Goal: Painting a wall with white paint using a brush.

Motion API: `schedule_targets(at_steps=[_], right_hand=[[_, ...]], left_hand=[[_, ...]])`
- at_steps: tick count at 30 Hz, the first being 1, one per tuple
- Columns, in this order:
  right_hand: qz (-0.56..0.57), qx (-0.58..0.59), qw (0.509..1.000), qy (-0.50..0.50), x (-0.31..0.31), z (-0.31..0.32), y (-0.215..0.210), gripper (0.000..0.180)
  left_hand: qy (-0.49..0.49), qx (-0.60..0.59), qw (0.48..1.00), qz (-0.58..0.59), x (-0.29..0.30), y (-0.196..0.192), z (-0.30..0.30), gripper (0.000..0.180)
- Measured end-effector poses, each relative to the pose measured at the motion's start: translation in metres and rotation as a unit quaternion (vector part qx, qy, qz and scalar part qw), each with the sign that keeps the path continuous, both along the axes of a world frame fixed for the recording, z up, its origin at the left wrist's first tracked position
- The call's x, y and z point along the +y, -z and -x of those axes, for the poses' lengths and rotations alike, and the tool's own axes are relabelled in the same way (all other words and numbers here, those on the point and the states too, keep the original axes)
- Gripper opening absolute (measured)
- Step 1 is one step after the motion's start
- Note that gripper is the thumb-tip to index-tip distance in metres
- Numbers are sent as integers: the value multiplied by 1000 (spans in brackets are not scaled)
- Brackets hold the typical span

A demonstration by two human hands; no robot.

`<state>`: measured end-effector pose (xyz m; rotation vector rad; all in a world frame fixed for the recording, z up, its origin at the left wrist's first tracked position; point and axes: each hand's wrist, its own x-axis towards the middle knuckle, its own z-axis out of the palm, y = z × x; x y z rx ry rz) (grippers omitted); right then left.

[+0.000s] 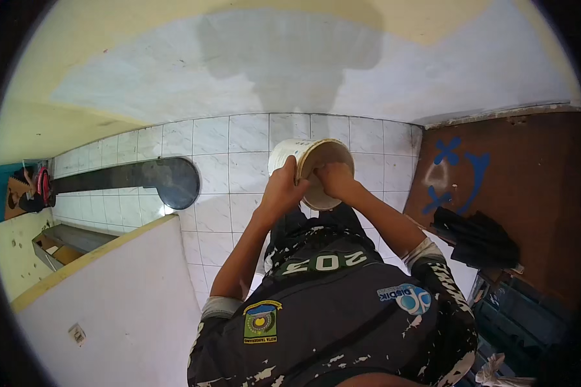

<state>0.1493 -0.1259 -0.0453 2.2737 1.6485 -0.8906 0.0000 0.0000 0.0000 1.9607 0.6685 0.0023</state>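
Observation:
A white plastic bucket [284, 152] with a stained rim is tilted in front of my body, its mouth turned toward me. My left hand [284, 182] grips its left rim, with the thumb at the opening and fingers along the outside. Reaching into the mouth, my right hand [337, 178] has its fingers curled against the inner side. Whatever those fingers hold, if anything, is hidden. The bucket's contents cannot be made out.
Ahead rises a wall [142, 71] painted yellow and whitish. A dark, round-ended surface [119, 175] lies left, beyond a low partition [110, 284]. To the right is a brown panel [529, 193] with blue marks and black cloth [476, 237]. White tiles [210, 213] cover the floor.

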Motion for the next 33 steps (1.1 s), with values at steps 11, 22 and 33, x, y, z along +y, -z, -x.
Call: schedule_targets(at_steps=[11, 22, 33], right_hand=[[-27, 444, 818, 365, -51, -55, -66, 29], [-121, 703, 400, 576, -134, -22, -11, 19], [-188, 763, 348, 511, -158, -24, -12, 21]], left_hand=[[-145, 3, 987, 73, 6, 21, 7, 31], [-150, -38, 987, 31, 20, 13, -10, 29], [-122, -78, 983, 109, 6, -5, -60, 23]])
